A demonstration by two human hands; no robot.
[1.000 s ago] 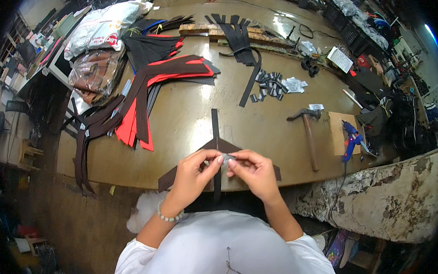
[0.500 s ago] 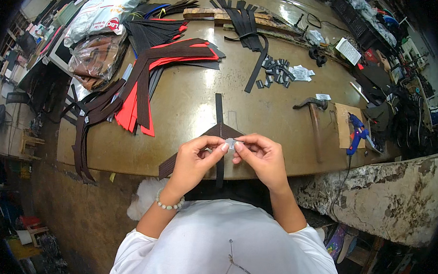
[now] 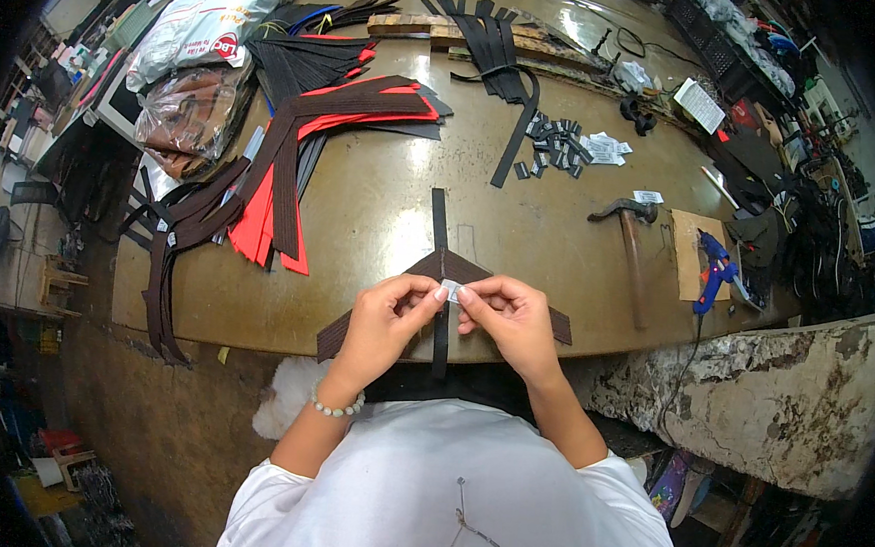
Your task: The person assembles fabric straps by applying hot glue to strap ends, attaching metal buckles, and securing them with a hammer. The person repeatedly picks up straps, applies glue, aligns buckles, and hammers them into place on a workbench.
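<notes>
My left hand (image 3: 386, 323) and my right hand (image 3: 511, 318) meet over the near edge of the workbench (image 3: 381, 210). Between their fingertips they pinch a small white label (image 3: 450, 290). Right under them lies a brown strap folded into a wide V (image 3: 458, 271), with a narrow black strip (image 3: 440, 236) running across it toward me. Both hands hover just above that strap piece. A bead bracelet sits on my left wrist.
Piles of brown, black and red straps (image 3: 294, 154) and plastic bags (image 3: 202, 28) fill the left side. A hammer (image 3: 627, 247), a blue glue gun (image 3: 712, 272) on a board, small black pieces with white labels (image 3: 562, 143) and more black straps (image 3: 492, 38) lie right and far.
Both hands stay together on the small white label, fingers shifting slightly. The view has tilted a little, so the bench sits lower in the picture.
</notes>
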